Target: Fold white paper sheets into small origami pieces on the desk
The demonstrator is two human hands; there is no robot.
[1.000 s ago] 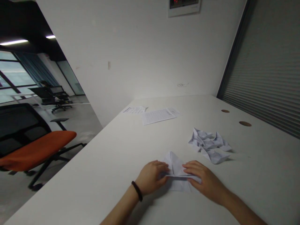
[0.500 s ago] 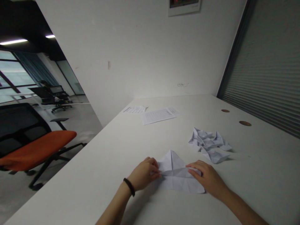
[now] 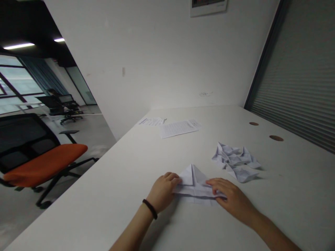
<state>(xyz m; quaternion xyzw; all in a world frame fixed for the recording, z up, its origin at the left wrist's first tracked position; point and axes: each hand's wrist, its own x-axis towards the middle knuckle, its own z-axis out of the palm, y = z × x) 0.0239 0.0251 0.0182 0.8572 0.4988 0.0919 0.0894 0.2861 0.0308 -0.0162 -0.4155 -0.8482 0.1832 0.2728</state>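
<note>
A partly folded sheet of white paper (image 3: 195, 190) lies on the white table in front of me, its peak pointing away and a folded band running across its lower part. My left hand (image 3: 164, 191), with a dark band at the wrist, grips the paper's left end, fingers closed on it. At the right end, my right hand (image 3: 230, 195) pinches the band between thumb and fingers. Beyond my right hand rests a cluster of folded white paper pieces (image 3: 232, 158), apart from the sheet.
Printed sheets (image 3: 179, 129) lie toward the table's far end. Two round holes (image 3: 276, 138) are cut near its right side. A wall rises behind, with blinds (image 3: 300, 87) on the right. An orange-seated chair (image 3: 49, 160) stands left of the table; a person (image 3: 53, 92) sits far back.
The near part of the paper has been folded up into a band across the sheet, so less of it spreads toward me. Both hands have moved with the fold, and the view has shifted slightly.
</note>
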